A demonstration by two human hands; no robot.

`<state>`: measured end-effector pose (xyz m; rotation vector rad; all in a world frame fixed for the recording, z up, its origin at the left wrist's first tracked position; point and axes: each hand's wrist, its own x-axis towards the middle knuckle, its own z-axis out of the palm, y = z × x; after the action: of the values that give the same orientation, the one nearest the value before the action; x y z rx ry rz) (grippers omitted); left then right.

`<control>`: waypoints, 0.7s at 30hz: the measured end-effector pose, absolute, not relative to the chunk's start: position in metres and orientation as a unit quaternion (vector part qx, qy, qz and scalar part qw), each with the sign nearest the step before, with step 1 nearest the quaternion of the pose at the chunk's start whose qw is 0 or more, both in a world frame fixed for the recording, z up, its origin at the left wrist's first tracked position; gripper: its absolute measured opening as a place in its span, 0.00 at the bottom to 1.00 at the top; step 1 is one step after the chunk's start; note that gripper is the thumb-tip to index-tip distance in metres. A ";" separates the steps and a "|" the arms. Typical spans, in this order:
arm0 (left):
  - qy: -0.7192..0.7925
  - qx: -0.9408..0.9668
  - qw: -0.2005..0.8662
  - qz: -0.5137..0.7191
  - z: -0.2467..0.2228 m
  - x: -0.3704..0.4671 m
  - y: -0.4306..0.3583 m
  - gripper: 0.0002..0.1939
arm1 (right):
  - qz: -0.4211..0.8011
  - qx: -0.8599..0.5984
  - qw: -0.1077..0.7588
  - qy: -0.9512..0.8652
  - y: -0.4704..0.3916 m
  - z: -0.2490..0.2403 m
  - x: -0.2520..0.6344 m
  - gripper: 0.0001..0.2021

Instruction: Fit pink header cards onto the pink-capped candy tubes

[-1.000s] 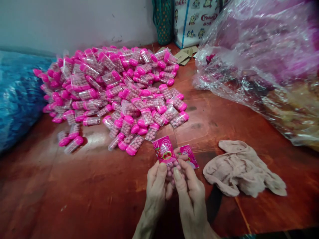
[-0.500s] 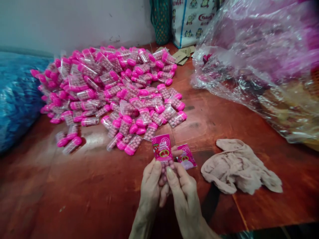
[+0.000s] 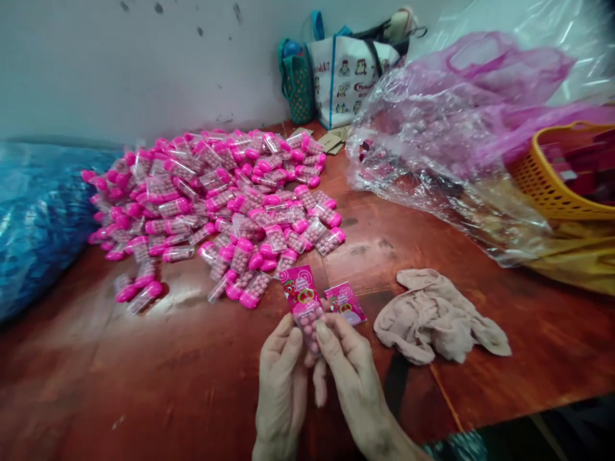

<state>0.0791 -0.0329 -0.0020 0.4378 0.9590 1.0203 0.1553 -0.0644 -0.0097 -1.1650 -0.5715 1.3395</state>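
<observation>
left hand (image 3: 278,390), right hand (image 3: 353,374) pinch 1 tube (image 3: 307,320) | 1 cloth (image 3: 442,320), lower right | 1 basket (image 3: 541,182), far right | 1 clear plastic (image 3: 408,141) partly hides 1 white bag (image 3: 346,70)

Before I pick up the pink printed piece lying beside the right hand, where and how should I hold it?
Probably pinch the right edge of the pink printed piece, coming from the cloth side: it seems to lie flat, that edge is uncovered, and the right hand hides its near left corner.
</observation>
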 end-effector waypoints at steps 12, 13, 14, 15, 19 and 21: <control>0.513 0.268 0.597 0.555 0.017 0.073 -0.057 0.09 | 0.487 -0.548 0.579 -0.357 -0.086 0.001 0.147 0.14; 0.528 0.310 0.548 0.570 0.018 0.072 -0.060 0.09 | 0.476 -0.552 0.573 -0.374 -0.087 0.003 0.147 0.14; 0.539 0.360 0.493 0.580 0.019 0.071 -0.062 0.09 | 0.465 -0.557 0.567 -0.389 -0.088 0.004 0.147 0.13; 0.542 0.415 0.442 0.582 0.019 0.069 -0.062 0.09 | 0.454 -0.563 0.561 -0.403 -0.089 0.006 0.147 0.13; 0.489 0.602 0.309 0.550 0.022 0.058 -0.054 0.12 | 0.412 -0.588 0.544 -0.433 -0.086 0.011 0.150 0.12; 0.450 0.659 0.276 0.536 0.023 0.052 -0.045 0.14 | 0.401 -0.597 0.533 -0.446 -0.084 0.013 0.152 0.12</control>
<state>0.0523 -0.0452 0.0233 1.7716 1.2088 1.4390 0.1525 -0.0841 0.0130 -1.4230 -1.0638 0.9559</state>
